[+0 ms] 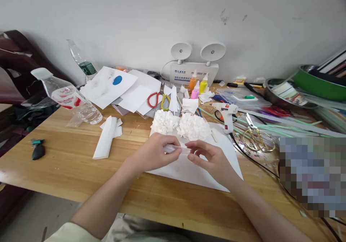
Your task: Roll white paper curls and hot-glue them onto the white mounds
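Observation:
My left hand (159, 152) pinches a small white paper strip (185, 150) above a white sheet (216, 170) lying on the wooden table. At the strip's right end is my right hand (207, 157), its thumb and fingers curved and apart, close to the paper. Whether its fingertips touch the strip is hard to tell. Just behind my hands stand two clusters of crumpled white paper, a left one (164, 121) and a right one (194, 126). A folded white paper (105, 139) lies on the table to the left.
A white glue gun (228, 117) and gold-handled scissors (256, 137) lie to the right, with a black cord running toward the front. Bottles of paint (195, 90) stand behind the paper clusters. A water bottle (72, 101) leans at the left, near red-handled pliers (154, 99) and loose papers (135, 97).

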A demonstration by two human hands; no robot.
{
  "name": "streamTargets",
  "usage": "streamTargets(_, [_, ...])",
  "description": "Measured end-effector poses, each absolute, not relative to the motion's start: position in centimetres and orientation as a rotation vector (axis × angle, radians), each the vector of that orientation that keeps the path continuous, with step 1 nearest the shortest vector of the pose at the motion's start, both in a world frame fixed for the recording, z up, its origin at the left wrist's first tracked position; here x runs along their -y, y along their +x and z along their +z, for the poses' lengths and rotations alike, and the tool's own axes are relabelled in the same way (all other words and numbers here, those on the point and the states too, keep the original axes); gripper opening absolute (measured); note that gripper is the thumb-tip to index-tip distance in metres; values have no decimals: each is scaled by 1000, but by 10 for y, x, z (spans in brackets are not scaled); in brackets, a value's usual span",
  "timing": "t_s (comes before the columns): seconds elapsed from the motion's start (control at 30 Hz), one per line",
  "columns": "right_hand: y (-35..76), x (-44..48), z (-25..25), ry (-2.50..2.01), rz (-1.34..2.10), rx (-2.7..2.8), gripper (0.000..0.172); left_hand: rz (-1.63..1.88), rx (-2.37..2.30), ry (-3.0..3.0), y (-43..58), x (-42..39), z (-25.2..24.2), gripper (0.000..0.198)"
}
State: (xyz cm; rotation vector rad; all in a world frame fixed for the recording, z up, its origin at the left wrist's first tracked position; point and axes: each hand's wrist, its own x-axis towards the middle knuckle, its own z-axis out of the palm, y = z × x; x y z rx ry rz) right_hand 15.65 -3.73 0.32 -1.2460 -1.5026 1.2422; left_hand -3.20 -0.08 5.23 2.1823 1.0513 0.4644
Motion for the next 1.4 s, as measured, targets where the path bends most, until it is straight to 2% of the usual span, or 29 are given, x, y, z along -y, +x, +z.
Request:
streamTargets(0.13, [155,39,2,-1294,1197,1482,16,438,-1035,2218,-28,1,45,15])
streamTargets(0.37, [155,39,-1,-1256,1210,1432,15,505,-997,2164,-29,-5,41,20])
streamTargets(0.93, [155,41,-1,-1233,1186,1450,9,554,-1056,2218,-17,0,29,16])
streamTargets(1.4, [156,40,2,-1210,1220,1384,13,588,-1016,2083,-15,1,31,17])
